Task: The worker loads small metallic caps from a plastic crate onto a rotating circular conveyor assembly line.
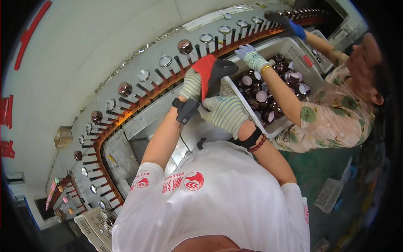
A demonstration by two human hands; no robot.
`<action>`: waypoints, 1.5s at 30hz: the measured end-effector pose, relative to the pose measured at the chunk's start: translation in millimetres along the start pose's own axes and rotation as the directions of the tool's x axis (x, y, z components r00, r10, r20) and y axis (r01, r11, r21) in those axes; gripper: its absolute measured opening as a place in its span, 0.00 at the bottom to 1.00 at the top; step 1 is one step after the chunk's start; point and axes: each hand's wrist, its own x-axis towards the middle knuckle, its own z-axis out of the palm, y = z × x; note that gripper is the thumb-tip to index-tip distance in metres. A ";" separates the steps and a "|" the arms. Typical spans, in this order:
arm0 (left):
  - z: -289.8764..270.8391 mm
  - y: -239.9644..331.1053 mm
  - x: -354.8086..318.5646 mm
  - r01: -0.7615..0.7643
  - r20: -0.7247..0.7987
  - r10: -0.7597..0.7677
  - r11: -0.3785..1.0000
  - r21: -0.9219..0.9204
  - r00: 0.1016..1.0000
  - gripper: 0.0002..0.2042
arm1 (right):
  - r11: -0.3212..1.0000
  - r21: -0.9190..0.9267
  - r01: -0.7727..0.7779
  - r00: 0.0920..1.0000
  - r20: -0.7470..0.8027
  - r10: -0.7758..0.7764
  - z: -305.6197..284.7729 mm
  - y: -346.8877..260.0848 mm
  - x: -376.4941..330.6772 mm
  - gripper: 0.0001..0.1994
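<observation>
Over the curved conveyor (pixel 126 105), your left hand (pixel 193 84) is gripping a red and black glove (pixel 212 71) and pulling it onto your right hand (pixel 224 113), which is lying open beneath it. Beside you, a co-worker's hand (pixel 252 56) is reaching into a crate (pixel 277 46) of dark jars (pixel 268 98).

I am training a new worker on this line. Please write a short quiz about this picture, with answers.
1. True or false: the person's left hand is bare.
2. What fills the white crate? A) dark brown caps B) green bottles C) paper
3. What colour is the co-worker's farther glove?

Key
1. False: it wears a striped knit glove, as does the right hand. A red and black glove lies between them.
2. A, the dark brown caps.
3. Blue and dark.
</observation>
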 end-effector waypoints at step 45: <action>-14.2 -21.6 30.7 0.385 0.393 -0.029 -0.142 -0.912 0.919 0.35 | 0.742 0.460 -0.488 0.780 0.611 0.134 -58.1 14.1 27.2 0.22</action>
